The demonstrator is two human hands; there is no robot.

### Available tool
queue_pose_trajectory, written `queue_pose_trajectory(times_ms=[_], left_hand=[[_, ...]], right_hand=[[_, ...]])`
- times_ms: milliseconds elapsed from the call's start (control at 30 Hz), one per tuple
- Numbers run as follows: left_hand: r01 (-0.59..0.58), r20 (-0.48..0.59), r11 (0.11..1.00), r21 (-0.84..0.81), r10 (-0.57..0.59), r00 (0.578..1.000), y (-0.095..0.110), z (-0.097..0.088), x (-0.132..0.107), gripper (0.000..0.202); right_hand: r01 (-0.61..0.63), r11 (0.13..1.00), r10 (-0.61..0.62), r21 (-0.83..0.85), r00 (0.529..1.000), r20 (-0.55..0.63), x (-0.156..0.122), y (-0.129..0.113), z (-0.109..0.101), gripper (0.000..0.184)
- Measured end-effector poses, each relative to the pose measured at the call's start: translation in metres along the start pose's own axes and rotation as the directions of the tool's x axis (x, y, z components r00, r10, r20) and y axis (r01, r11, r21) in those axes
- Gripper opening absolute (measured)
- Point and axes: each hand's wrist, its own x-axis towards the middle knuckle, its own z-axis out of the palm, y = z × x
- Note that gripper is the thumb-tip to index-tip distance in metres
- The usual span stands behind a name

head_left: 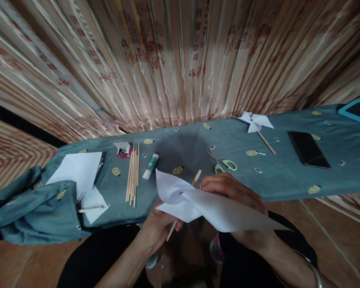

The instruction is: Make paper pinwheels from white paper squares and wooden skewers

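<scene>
White paper is spanning the space between your two hands: you are holding a pinwheel [204,206] at the near edge of the cloth-covered worktop [279,180], above your lap. Your left forearm is slanting up and inward from the bottom of the view, while your right, wearing a bracelet [317,274], is reaching in from the lower right corner. Your left hand [160,224] is closing round the paper's lower left side, its fingers curling beneath and gripping near the low end of a wooden stick [197,177], which is running aslant behind the blades. Your right hand [235,191] is arching behind the longest blade, its fingers bending together and grasping the pinwheel near its upper edge; the blade is hiding the palm and thumb. Ahead of your right hand, green-handled scissors [222,162] are lying spread, and a finished pinwheel [253,121] is resting farther back. Beyond your left hand, a glue stick [151,166] is lying beside a bundle of sticks [133,175].
</scene>
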Motion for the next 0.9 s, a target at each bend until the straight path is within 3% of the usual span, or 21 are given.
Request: queue_pose_trajectory(times_ms=[267,500,900], left_hand=[[-0.026,-0.011,1.0,0.009,0.026,1.0,-0.0005,0.001,0.0017,0.017],[0.042,-0.031,0.999,0.023,-0.041,0.999,0.0001,-0.0013,0.0012,0.009],[0.1,-0.131,0.995,-0.023,-0.102,0.986,0.0035,0.0041,-0.0033,0.024]], right_hand=[[0.025,1.0,-0.025,0.015,1.0,0.001,-0.0027,0.0031,-0.0013,0.024],[0.073,0.996,-0.071,0.056,0.997,-0.038,-0.002,0.006,-0.0014,0.025],[0.046,0.997,-0.044,0.062,0.998,-0.041,-0.003,0.0063,0.0,0.028]])
